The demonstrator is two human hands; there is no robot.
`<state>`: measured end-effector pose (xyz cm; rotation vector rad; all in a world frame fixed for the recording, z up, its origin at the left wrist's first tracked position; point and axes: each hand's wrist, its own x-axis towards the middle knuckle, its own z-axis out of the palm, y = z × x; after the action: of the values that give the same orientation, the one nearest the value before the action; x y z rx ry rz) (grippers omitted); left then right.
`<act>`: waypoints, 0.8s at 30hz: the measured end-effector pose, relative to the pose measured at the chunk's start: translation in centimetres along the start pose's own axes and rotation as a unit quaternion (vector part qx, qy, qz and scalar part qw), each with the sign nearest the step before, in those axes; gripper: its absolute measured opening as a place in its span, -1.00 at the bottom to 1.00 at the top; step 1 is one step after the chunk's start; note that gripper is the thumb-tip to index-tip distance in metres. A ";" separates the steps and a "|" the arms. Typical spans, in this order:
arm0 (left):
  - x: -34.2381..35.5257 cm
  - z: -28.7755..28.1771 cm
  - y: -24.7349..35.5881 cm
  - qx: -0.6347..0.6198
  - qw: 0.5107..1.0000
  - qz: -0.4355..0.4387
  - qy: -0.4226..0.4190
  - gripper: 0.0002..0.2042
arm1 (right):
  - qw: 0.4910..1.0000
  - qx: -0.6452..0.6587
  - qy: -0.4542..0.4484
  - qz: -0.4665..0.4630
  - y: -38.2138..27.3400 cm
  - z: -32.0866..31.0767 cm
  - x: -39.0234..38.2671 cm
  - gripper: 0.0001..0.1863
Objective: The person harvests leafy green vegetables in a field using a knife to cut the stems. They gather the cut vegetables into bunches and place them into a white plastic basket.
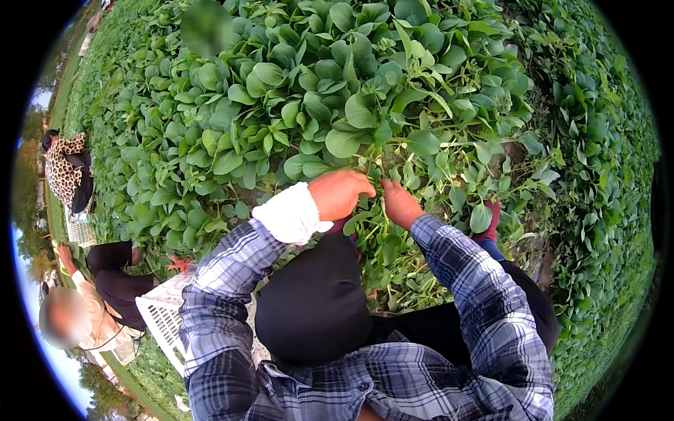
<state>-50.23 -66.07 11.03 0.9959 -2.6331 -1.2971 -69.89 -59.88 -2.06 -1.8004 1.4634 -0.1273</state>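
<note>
Greens (342,143), round-leaved, stood at 12 o'clock of L hand (342,194) & R hand (402,205). L fingers were curled, R fingers pinched in; couldn't tell exactly what either gripped. White plastic crate (163,319) sat approx 8 o'clock of both.

Single head-worn fisheye, looking down past plaid sleeves (484,298) at left hand (342,194), right hand (401,203) and leafy plants (281,105); close range, sky (70,379) at left rim
</note>
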 end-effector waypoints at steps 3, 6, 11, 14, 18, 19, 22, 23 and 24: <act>2.9 3.1 -3.4 0.263 0.963 0.021 -0.063 -0.86 | 0.979 -0.128 -0.146 -0.061 -0.3 2.3 -1.8 -0.61; 3.6 5.8 -6.7 0.328 0.940 -0.062 0.073 -0.91 | 0.961 -0.188 -0.184 -0.087 2.1 2.8 -2.9 -0.63; 2.2 5.0 -8.7 0.216 0.946 -0.237 0.048 -0.73 | 0.965 0.099 -0.242 0.021 3.0 -3.0 1.2 -0.74; 1.1 5.3 -8.1 0.204 0.942 -0.235 0.127 -0.60 | 0.972 0.161 -0.166 0.036 2.8 -3.9 3.1 -0.72; 0.4 6.2 -9.1 0.190 0.931 -0.301 0.086 -0.67 | 0.907 0.379 -0.133 0.126 1.5 -1.8 4.3 -0.74; 0.0 6.2 -9.4 0.193 0.929 -0.302 0.094 -0.69 | 0.863 0.468 -0.118 0.152 1.0 -1.5 4.2 -0.74; -1.0 7.1 -10.7 0.191 0.927 -0.303 0.115 -0.72 | 0.946 0.307 0.099 0.027 1.9 1.2 4.4 -0.76; -1.1 7.2 -10.8 0.182 0.925 -0.315 0.115 -0.72 | 0.958 0.227 0.174 -0.026 2.3 2.2 4.6 -0.76; -1.2 7.4 -10.8 0.172 0.922 -0.326 0.115 -0.73 | 0.961 0.200 0.187 -0.045 2.8 3.0 5.0 -0.75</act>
<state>-45.79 -65.01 -1.27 2.0623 -2.4706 -0.6912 -68.85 -62.74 -7.76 -1.5589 1.4771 -0.7903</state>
